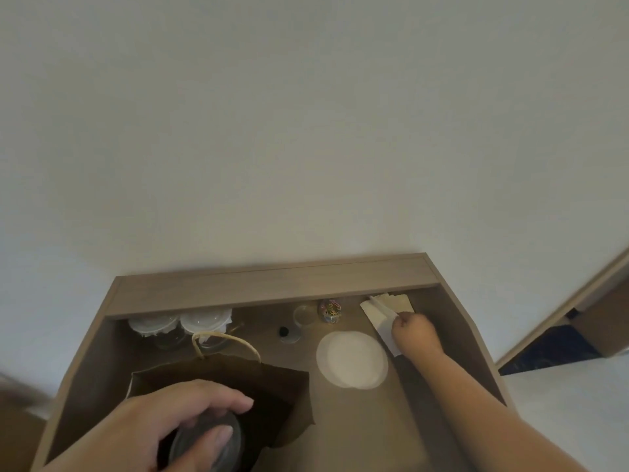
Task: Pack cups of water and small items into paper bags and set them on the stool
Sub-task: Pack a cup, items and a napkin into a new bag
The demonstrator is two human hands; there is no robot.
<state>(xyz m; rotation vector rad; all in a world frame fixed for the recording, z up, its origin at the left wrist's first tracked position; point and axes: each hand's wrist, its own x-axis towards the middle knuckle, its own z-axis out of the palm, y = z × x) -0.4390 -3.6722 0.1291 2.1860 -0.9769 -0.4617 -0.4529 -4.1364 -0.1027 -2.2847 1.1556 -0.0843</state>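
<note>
An open brown paper bag (272,383) with a pale handle stands on the wooden desk (425,420). My left hand (163,424) grips a clear lidded cup (207,444) from above, right over the bag's near side. My right hand (413,332) reaches to the back right and pinches a white paper napkin (377,316) lying there. Two covered clear cups (180,327) stand at the back left. A small jar of coloured clips (329,311) stands at the back by an empty clear cup (304,315).
A round white lid or plate (352,359) lies right of the bag. A small clear dish with a black cap (287,333) sits mid-desk. A raised ledge (272,287) runs along the back against the wall. The floor and a dark cabinet (561,345) show at right.
</note>
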